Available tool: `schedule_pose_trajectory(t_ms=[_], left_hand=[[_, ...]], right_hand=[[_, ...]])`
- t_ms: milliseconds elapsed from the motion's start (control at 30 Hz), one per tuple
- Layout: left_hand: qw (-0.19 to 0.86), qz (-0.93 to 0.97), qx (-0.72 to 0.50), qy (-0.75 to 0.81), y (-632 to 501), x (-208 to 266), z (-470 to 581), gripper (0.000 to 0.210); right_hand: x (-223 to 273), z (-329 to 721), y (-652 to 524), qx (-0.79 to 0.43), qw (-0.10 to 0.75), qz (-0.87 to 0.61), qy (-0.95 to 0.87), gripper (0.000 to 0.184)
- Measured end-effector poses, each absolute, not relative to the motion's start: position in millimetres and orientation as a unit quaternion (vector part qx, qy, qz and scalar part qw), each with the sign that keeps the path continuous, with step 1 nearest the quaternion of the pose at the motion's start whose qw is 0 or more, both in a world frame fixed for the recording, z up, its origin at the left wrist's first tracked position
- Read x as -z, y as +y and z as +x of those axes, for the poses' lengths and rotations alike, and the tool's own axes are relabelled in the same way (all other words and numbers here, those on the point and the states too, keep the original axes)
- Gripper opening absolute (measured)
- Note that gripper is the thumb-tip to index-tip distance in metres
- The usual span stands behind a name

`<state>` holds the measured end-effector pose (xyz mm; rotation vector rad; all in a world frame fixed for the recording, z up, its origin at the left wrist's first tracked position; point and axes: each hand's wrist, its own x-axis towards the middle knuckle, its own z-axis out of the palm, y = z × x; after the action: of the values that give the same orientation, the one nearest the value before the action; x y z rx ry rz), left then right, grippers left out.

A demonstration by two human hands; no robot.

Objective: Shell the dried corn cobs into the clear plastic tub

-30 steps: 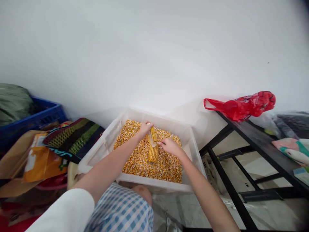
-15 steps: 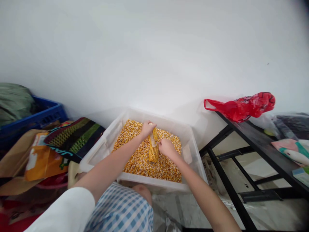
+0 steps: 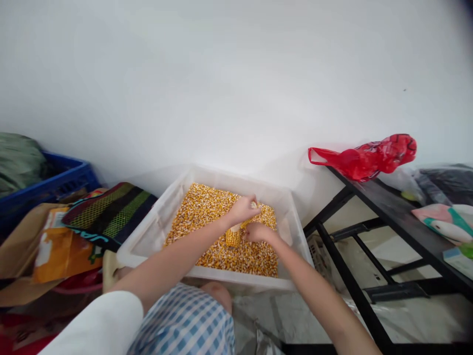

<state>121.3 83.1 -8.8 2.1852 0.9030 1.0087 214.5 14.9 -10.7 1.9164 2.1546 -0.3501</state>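
Over the kernel tub, left hand and right hand gripping a seemingly half-hidden corn cob.

My left hand and right hand are both bare: no gloves, no rings, no watch at either wrist. Back from the fingers of my left hand, the forearm runs uncovered up to a plain white sleeve, short and smooth, with no print on it. Back from the fingers of my right hand, the arm stays uncovered as far as the frame's lower edge. Between my two arms lies blue and white checked cloth, a small gingham pattern, over my lap
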Motion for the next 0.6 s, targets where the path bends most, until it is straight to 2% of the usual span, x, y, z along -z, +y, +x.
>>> schedule_pose_trajectory(t_ms=[100, 267, 467, 600], left_hand=[[0.316, 0.797, -0.388, 0.338, 89.4, 10.9, 120.2, 0.022], [0.408, 0.696, -0.451, 0.382, 124.8, 18.7, 97.4, 0.022], [0.549, 0.594, -0.478, 0.342, 137.5, 29.2, 85.6, 0.025], [0.594, 0.539, -0.487, 0.345, 137.1, 32.0, 87.3, 0.028]], right_hand=[[6.7, 226.2, 16.4, 0.151, 0.105, 0.624, 0.759, 0.029], [-10.6, 240.0, 20.1, 0.198, 0.002, 0.602, 0.774, 0.041], [-10.6, 230.5, 19.3, 0.152, -0.074, 0.608, 0.776, 0.045], [-10.2, 224.8, 18.7, 0.135, -0.074, 0.608, 0.779, 0.045]])
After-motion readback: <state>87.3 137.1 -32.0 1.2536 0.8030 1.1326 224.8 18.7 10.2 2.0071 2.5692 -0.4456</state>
